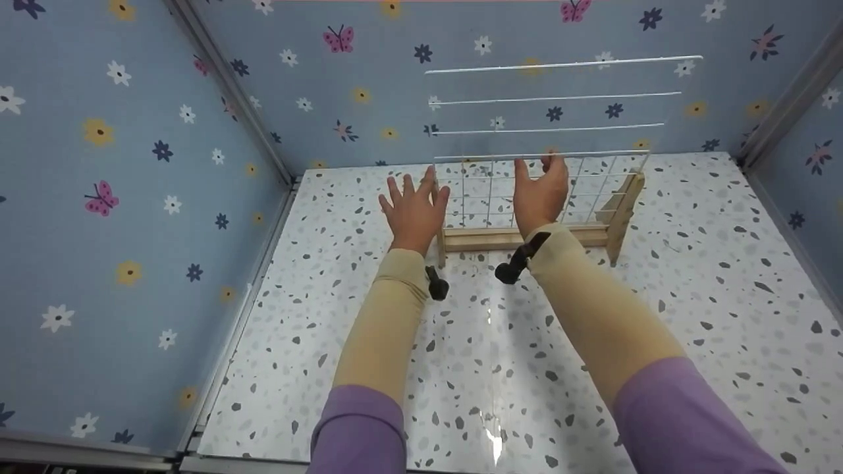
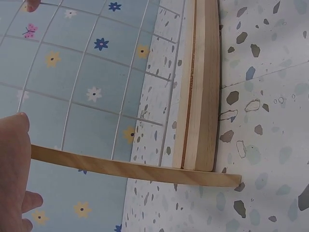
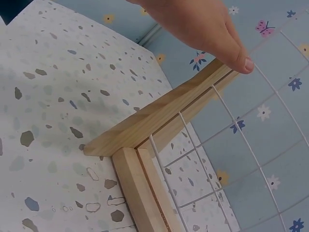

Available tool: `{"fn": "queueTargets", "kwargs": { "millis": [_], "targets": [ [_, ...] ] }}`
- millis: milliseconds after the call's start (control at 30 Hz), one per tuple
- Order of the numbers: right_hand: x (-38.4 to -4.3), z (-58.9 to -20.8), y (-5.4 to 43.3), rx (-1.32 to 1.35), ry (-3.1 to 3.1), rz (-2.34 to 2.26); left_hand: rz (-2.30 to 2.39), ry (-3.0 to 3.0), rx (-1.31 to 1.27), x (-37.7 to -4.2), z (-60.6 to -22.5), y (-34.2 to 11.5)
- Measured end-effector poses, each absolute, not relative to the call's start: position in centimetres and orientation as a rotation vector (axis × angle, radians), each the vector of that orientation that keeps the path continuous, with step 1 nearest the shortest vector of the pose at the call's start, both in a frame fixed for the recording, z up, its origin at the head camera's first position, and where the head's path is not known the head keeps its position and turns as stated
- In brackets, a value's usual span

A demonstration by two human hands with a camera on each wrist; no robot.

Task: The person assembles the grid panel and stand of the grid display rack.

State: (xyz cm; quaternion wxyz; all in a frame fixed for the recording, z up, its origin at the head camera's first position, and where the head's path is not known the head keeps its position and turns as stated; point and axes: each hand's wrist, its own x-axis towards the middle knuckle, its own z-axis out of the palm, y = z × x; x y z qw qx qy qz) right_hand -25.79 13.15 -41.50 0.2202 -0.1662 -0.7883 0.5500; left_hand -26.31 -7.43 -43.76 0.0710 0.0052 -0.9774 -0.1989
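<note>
A white wire grid (image 1: 474, 191) stands in a wooden frame with a bottom rail (image 1: 484, 240) and a side piece at each end. My left hand (image 1: 413, 214) is by the grid's left end, its fingers spread. In the left wrist view, that hand (image 2: 13, 169) overlaps the upper end of the left wooden side piece (image 2: 135, 170). My right hand (image 1: 543, 194) is before the grid's upper part, fingers loosely bent and thumb apart from them. The right wrist view shows its thumb at the upper end of the right side piece (image 3: 159, 116); the other fingers are largely hidden there.
The rack stands on a white speckled tabletop (image 1: 316, 342). Blue panels with flowers and butterflies rise at the back (image 1: 369, 72), the left (image 1: 132, 230) and the right (image 1: 816, 158). Several white rods (image 1: 560, 99) show above the grid against the back panel.
</note>
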Motion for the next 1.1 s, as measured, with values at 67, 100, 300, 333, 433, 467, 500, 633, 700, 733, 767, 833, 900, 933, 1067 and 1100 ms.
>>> {"fn": "queueTargets", "kwargs": {
  "millis": [67,100,300,333,433,467,500,633,700,733,767,833,900,933,1067,1100],
  "targets": [
    [-25.7,-41.6,13.1,-0.458,-2.174,1.523,-0.596,-2.943,0.017,-26.3,-43.7,-7.4],
    [-25.7,-41.6,13.1,-0.458,-2.171,1.525,-0.59,-2.946,0.017,-26.3,-43.7,-7.4],
    [-25.8,-41.8,13.0,-0.473,-2.176,1.515,-0.556,-2.959,0.026,-26.3,-43.6,-7.3],
    [-25.8,-41.9,13.0,-0.475,-2.179,1.513,-0.551,-2.959,0.028,-26.3,-43.6,-7.3],
    [-25.7,-42.1,13.0,-0.479,-2.186,1.516,-0.544,-2.965,0.03,-26.3,-43.6,-7.3],
    [-25.7,-42.1,13.0,-0.48,-2.188,1.512,-0.544,-2.966,0.03,-26.3,-43.6,-7.3],
    [-25.7,-42.2,13.0,-0.48,-2.19,1.509,-0.539,-2.968,0.031,-26.2,-43.6,-7.3],
    [-25.8,-42.5,13.0,-0.476,-2.189,1.497,-0.545,-2.964,0.03,-26.2,-43.5,-7.2],
    [-25.8,-42.7,13.0,-0.472,-2.188,1.504,-0.561,-2.958,0.028,-26.2,-43.6,-7.2],
    [-25.8,-42.8,13.1,-0.473,-2.191,1.505,-0.572,-2.955,0.026,-26.2,-43.6,-7.2],
    [-25.8,-42.9,13.1,-0.473,-2.194,1.508,-0.578,-2.955,0.027,-26.3,-43.6,-7.2],
    [-25.8,-43.0,13.1,-0.478,-2.197,1.526,-0.581,-2.956,0.029,-26.3,-43.7,-7.2],
    [-25.8,-43.2,13.1,-0.482,-2.2,1.538,-0.578,-2.959,0.033,-26.3,-43.8,-7.1],
    [-25.8,-43.2,13.1,-0.482,-2.2,1.54,-0.576,-2.96,0.037,-26.3,-43.9,-7.1],
    [-25.8,-43.3,13.0,-0.479,-2.196,1.556,-0.596,-2.964,0.053,-26.4,-44.0,-7.1],
    [-25.8,-43.3,13.0,-0.478,-2.195,1.554,-0.6,-2.964,0.055,-26.4,-44.0,-7.0]
  ]
}}
